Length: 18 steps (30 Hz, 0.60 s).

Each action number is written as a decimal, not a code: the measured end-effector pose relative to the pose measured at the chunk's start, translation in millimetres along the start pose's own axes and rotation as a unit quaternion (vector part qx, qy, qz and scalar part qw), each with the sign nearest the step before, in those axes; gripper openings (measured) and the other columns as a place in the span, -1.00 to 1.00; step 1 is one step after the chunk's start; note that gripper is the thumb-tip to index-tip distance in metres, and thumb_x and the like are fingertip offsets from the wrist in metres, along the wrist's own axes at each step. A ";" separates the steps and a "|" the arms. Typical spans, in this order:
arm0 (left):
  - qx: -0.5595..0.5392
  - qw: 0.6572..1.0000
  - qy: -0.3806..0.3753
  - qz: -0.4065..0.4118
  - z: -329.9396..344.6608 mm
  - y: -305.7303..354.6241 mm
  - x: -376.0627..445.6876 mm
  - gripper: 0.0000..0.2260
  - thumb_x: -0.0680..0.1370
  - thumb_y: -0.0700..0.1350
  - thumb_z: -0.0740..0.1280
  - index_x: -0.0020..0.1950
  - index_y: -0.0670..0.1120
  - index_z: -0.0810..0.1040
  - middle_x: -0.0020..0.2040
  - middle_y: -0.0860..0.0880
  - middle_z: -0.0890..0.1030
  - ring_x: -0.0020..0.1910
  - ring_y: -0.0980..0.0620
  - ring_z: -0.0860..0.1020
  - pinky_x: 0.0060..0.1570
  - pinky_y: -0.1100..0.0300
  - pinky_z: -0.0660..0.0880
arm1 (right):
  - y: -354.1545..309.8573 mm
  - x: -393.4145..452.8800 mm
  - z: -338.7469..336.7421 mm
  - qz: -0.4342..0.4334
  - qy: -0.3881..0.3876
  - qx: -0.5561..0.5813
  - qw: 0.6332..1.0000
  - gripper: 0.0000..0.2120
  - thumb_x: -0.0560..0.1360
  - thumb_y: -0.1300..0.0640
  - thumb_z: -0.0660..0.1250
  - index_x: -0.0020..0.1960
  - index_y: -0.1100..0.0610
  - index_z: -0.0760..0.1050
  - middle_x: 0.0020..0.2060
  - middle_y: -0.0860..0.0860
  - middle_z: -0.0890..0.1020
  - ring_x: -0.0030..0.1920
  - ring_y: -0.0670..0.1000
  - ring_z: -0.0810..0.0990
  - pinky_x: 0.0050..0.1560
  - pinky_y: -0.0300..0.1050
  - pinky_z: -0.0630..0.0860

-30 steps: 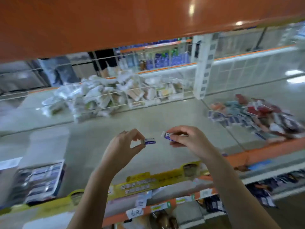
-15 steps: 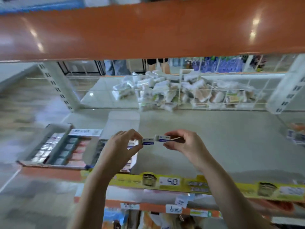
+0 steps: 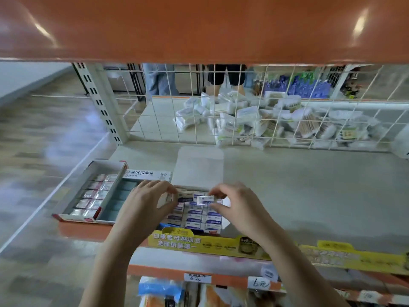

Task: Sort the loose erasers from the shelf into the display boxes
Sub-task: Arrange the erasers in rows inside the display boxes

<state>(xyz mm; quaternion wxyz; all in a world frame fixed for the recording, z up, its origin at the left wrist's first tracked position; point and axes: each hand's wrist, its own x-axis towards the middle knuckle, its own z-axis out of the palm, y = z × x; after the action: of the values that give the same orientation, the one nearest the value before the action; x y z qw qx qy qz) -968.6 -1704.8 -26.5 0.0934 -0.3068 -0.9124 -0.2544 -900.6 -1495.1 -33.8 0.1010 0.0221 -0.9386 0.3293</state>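
Both my hands hover over a display box (image 3: 195,165) packed with white-and-blue erasers (image 3: 194,218) at the shelf's front edge. My right hand (image 3: 239,209) pinches one white-and-blue eraser (image 3: 205,199) between thumb and fingers, just above the rows. My left hand (image 3: 143,207) has its fingers curled at the box's left side; a small pale eraser (image 3: 164,199) seems pinched at its fingertips, partly hidden. Further left lies a second display box (image 3: 93,171) with red-wrapped erasers (image 3: 95,193) and a grey-blue row (image 3: 120,196).
The grey shelf (image 3: 298,196) stretches to the right. A wire grid (image 3: 221,107) closes the back, with bagged goods (image 3: 254,122) piled behind it. An orange shelf (image 3: 199,27) hangs overhead. Yellow price strips (image 3: 210,242) line the front edge. Two people's legs (image 3: 225,78) stand beyond.
The view swung left and down, bringing the display boxes into sight. Both hands, each pinching an eraser, came down from mid-air to just over the white-and-blue box.
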 end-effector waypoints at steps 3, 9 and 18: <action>-0.004 1.000 -0.006 0.006 -1.6 -12.4 -1.9 -0.81 0.34 -0.18 0.52 -0.10 -0.03 0.60 -0.09 0.08 0.64 -0.05 -0.01 0.57 -0.07 0.04 0.52 | -5.7 0.7 13.4 -0.004 -0.012 -0.034 0.999 -0.78 0.46 0.05 0.39 0.09 0.04 0.56 -0.09 -0.04 0.58 -0.03 -0.03 0.51 0.01 -0.20 0.41; -0.009 1.000 -0.011 0.018 -3.9 -26.3 -4.1 -0.82 0.35 -0.15 0.51 -0.10 -0.03 0.59 -0.04 0.07 0.64 0.01 -0.01 0.58 -0.03 0.06 0.51 | -15.5 2.4 30.5 -0.025 -0.005 -0.073 0.997 -0.77 0.47 0.03 0.38 0.09 0.08 0.56 -0.08 -0.06 0.62 -0.03 -0.08 0.48 0.09 -0.25 0.25; -0.008 0.999 -0.003 0.040 -7.2 -40.7 -6.6 -0.80 0.33 -0.16 0.53 -0.09 -0.02 0.61 -0.12 0.09 0.63 -0.08 0.00 0.58 -0.11 0.09 0.53 | -12.5 9.5 51.0 0.001 0.020 -0.166 0.986 -0.83 0.31 0.12 0.53 -0.14 0.10 0.62 -0.22 -0.03 0.56 -0.14 0.01 0.51 -0.08 -0.11 0.46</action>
<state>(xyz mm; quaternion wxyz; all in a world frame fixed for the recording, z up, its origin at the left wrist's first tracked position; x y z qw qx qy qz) -987.9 -1739.7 -39.0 0.0980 -0.3450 -0.8974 -0.2571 -917.5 -1536.4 -63.1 0.1221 -0.0023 -0.9780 0.1693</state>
